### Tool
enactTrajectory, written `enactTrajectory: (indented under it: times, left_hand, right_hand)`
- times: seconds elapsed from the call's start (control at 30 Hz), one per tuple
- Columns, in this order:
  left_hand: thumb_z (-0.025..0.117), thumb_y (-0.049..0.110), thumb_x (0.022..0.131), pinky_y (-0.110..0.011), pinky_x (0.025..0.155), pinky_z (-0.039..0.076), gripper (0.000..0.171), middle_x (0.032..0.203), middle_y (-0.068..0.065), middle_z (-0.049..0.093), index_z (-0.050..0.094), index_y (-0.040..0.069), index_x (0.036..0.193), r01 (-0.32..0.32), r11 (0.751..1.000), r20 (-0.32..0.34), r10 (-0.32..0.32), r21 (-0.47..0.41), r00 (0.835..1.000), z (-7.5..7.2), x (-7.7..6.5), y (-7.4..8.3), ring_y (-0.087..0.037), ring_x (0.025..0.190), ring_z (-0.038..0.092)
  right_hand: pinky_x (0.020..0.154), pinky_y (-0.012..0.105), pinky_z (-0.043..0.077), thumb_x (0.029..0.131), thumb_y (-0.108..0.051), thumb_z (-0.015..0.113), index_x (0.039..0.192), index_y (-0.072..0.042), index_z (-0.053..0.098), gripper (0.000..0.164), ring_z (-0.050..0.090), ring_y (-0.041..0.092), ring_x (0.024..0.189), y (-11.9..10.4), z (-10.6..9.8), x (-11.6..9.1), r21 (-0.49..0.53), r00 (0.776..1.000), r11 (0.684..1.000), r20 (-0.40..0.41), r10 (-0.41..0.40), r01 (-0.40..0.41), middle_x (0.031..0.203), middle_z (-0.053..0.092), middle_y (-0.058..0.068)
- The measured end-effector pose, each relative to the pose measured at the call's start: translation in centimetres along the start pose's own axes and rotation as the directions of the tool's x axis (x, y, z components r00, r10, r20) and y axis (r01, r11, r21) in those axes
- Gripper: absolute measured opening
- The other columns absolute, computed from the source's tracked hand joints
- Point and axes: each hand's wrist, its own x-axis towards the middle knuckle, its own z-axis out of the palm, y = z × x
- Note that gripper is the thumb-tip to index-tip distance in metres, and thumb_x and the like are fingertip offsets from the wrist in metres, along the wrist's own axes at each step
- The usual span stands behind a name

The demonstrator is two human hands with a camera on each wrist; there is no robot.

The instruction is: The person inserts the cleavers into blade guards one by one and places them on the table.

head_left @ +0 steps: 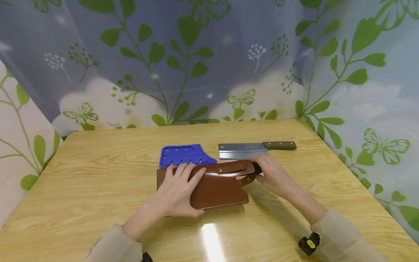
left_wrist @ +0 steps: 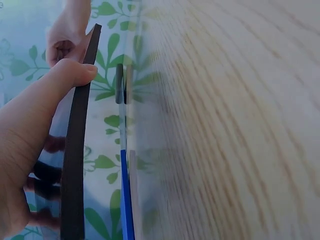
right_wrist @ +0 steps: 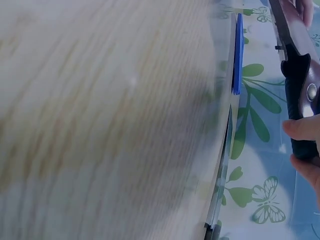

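While the left hand (head_left: 179,190) grips the brown sheath (head_left: 219,191) around its left half, the right hand (head_left: 274,175) pinches the black handle (head_left: 258,168) at the right end; their shared long axis (held clear above the table (head_left: 98,189)) runs sideways between the hands.

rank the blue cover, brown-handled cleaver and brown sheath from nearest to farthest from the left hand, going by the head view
1. Brown sheath: held in the left hand.
2. Blue cover: just beyond the sheath.
3. Brown-handled cleaver: farthest, off to the right of the blue cover.
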Motion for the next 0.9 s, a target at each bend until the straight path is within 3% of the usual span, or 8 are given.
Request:
enactTrajectory:
  times: [0.3,0.6,0.7,0.9]
  left_hand:
    - [0.062,0.076,0.052,-0.055,0.083,0.036,0.108,0.123,-0.018,0.048,0.042,0.012,0.137,0.014,1.000,0.018,-0.014,-0.013,1.000,0.3,-0.1,0.1,-0.035,0.111,0.044]
    - [0.063,0.075,0.052,-0.055,0.083,0.036,0.108,0.123,-0.018,0.048,0.042,0.012,0.138,0.013,1.000,0.039,-0.012,-0.009,0.999,0.3,0.1,0.4,-0.035,0.112,0.044]
    - [0.064,0.075,0.053,-0.055,0.083,0.037,0.109,0.124,-0.019,0.048,0.041,0.011,0.138,0.008,0.999,0.083,-0.004,-0.038,0.997,0.5,0.2,0.7,-0.033,0.113,0.044]
    - [0.063,0.075,0.054,-0.055,0.083,0.037,0.110,0.125,-0.019,0.047,0.038,0.010,0.140,-0.003,0.997,0.195,0.018,-0.079,0.981,1.3,0.7,1.8,-0.032,0.114,0.045]
  right_hand:
    - [0.073,0.040,0.050,0.053,0.009,0.082,0.097,0.002,0.059,0.051,0.056,0.030,0.088,0.3,0.1,-0.2,-0.076,0.995,0.995,-0.080,-0.063,0.057,0.097,0.057,0.014]
    - [0.072,0.039,0.049,0.050,0.013,0.082,0.094,0.005,0.058,0.051,0.055,0.030,0.086,0.0,-0.1,-0.2,-0.094,0.990,0.991,-0.088,-0.107,0.098,0.093,0.057,0.014]
    - [0.070,0.039,0.049,0.048,0.012,0.084,0.094,0.006,0.058,0.053,0.055,0.029,0.084,0.1,-0.3,-0.6,-0.090,0.993,0.990,-0.046,-0.111,0.107,0.092,0.056,0.015]
    - [0.068,0.037,0.049,0.052,0.007,0.084,0.094,0.004,0.057,0.051,0.055,0.026,0.081,0.4,-0.6,-2.2,-0.084,0.991,0.994,0.121,-0.053,0.063,0.090,0.055,0.012]
